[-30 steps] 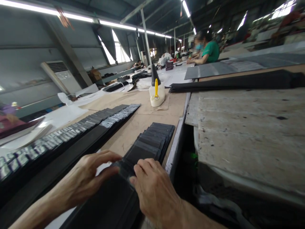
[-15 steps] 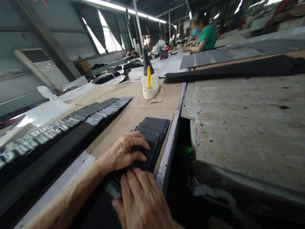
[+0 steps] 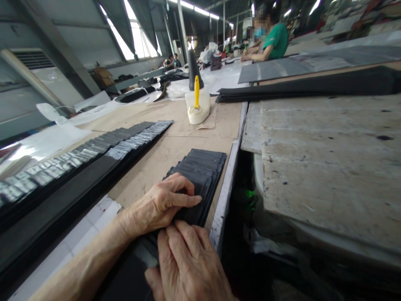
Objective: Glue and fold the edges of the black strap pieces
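Touching strips (image 3: 205,161), my left hand (image 3: 164,200) half-curls beside my flatter right hand (image 3: 189,263); any pinch I can't tell.

Plain black strips (image 3: 205,161) at centre, a black pile (image 3: 81,179) banded silvery white at left, tan board (image 3: 150,163) between, a yellow brush (image 3: 196,90) and milky-white tub (image 3: 199,118) at upper centre, and a dark-speckled greyish-beige panel (image 3: 322,154) at right are visible.

From the worker's eight o'clock, I see a bare left forearm (image 3: 94,259) slanting inward; the left hand (image 3: 161,202) is keeping its fingers bent, its thumb (image 3: 189,200) pointing toward three. Nearer, at six, the right hand (image 3: 191,267) is lying knuckles up, angling toward eleven.
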Demonstrator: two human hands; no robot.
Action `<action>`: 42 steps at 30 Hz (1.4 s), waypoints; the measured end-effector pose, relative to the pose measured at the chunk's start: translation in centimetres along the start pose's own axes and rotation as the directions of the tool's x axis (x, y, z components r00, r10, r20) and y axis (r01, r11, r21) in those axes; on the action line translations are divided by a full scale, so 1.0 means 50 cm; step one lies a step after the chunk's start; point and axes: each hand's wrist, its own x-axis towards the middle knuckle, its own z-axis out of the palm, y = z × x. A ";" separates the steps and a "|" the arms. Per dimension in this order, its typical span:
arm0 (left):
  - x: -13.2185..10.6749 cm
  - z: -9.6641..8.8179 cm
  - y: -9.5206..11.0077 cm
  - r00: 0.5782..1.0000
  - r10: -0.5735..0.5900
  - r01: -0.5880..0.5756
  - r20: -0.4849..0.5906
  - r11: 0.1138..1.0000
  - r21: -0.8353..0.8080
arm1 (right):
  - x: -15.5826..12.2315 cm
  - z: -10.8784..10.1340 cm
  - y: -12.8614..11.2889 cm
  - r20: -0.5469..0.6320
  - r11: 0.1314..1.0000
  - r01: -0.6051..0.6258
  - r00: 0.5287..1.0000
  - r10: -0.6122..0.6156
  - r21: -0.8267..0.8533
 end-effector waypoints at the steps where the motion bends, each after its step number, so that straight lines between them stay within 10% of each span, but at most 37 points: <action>1: 0.000 -0.001 0.000 0.999 0.030 -0.030 0.012 0.999 0.022 | 0.000 0.001 0.000 -0.007 1.000 0.001 1.000 -0.001 -0.002; 13: 0.008 -0.015 0.013 0.981 0.122 -0.142 0.151 0.982 0.129 | 0.006 -0.061 0.058 -0.014 0.989 -0.062 0.998 0.064 0.138; 20: 0.009 -0.009 0.005 0.992 0.105 -0.107 0.068 0.994 0.025 | 0.021 -0.087 0.125 0.019 0.998 -0.056 0.998 0.056 -0.035; 42: -0.007 -0.012 -0.040 0.997 -0.010 -0.006 -0.081 0.980 -0.200 | 0.031 -0.077 0.137 0.108 0.986 0.082 0.992 -0.067 -0.142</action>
